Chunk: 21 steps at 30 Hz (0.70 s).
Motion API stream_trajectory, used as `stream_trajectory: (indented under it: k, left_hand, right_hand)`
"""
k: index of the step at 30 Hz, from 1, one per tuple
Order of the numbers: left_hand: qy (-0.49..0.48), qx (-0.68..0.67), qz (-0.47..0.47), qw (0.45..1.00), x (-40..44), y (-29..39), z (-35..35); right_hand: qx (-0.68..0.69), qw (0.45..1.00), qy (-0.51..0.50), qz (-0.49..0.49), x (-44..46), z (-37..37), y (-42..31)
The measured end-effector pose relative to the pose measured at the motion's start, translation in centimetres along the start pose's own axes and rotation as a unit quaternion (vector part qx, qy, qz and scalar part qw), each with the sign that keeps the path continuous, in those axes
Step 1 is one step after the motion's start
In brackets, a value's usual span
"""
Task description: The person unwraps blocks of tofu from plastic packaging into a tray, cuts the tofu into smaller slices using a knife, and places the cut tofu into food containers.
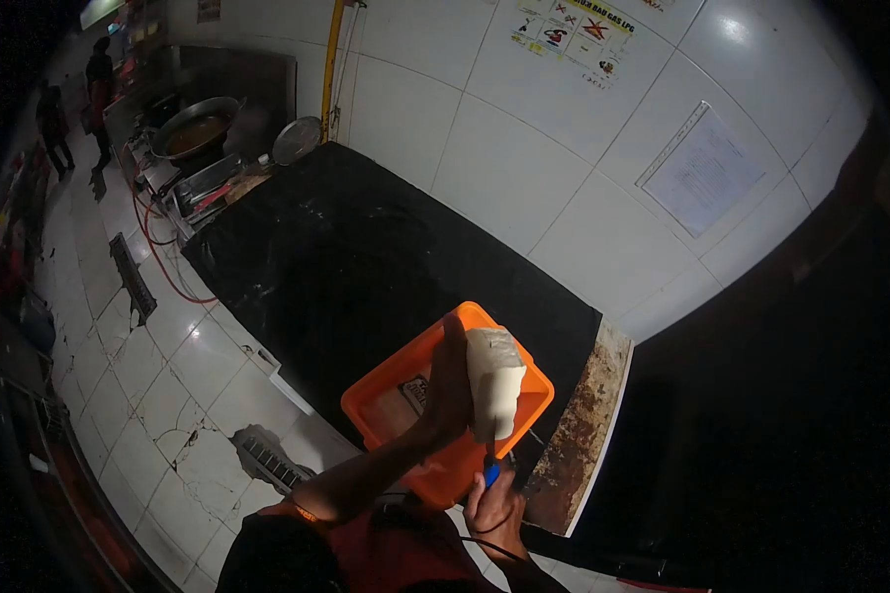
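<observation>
A pale, whitish block (496, 381) is held over an orange plastic tub (366, 403). My left hand (451, 381) is at the block's left side with its fingers closed against it. Below the block, my right hand (494, 509) is wrapped round the blue handle (491, 474) of a tool. The tool's dark metal part reaches up to the lower end of the block; its tip is hidden there. Inside the tub, a small printed label (414, 392) shows left of my left forearm.
The tub stands on a black-covered table (326, 257) with a rusty right edge (588, 435). A large wok (198, 128) and a round lid (297, 141) are at the back left. Two people (99, 94) stand far left. A tiled wall rises behind.
</observation>
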State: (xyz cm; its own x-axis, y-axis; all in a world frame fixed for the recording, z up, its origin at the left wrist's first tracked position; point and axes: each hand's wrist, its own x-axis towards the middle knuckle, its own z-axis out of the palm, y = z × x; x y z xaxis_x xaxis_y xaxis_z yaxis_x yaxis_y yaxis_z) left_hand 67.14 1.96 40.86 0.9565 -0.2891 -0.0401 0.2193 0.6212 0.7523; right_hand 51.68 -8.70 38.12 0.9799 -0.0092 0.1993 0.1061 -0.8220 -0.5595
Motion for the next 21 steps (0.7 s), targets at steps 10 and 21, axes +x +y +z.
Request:
stream_trajectory:
  k: [10, 21]
  left_hand:
    - [-0.008, 0.04, 0.023, 0.999, -0.4, -1.5, -0.7]
    - [-0.178, -0.216, -0.026, 0.96, 5.2, 2.5, -3.3]
  right_hand:
    - [-0.016, 0.999, 0.034, -0.029, 0.4, 1.4, 1.1]
    - [0.015, 0.998, -0.05, -0.032, 7.0, -3.6, -1.7]
